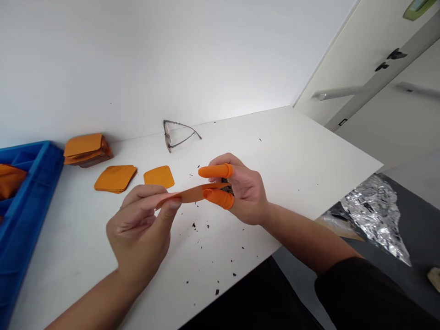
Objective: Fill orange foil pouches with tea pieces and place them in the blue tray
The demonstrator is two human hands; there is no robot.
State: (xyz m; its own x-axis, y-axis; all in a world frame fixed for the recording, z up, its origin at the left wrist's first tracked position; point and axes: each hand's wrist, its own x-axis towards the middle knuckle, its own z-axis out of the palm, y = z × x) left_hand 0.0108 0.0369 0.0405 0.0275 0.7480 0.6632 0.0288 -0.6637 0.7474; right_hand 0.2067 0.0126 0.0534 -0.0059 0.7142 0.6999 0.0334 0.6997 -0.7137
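Note:
A thin orange pad [192,192] is held edge-on between both hands above the white table [292,156]. My left hand [140,229] pinches its left end with thumb and fingers. My right hand [237,190] grips the right end; orange rubber finger cots cover its index finger and thumb. A small dark object sits behind those fingers, too hidden to name.
Orange pads lie at the back left: a single one [159,176], a small stack [116,178] and a taller pile [86,148]. A blue bin [30,192] stands at the left edge. Glasses [178,135] rest near the wall. Dark crumbs dot the table. Crumpled foil [374,206] lies right.

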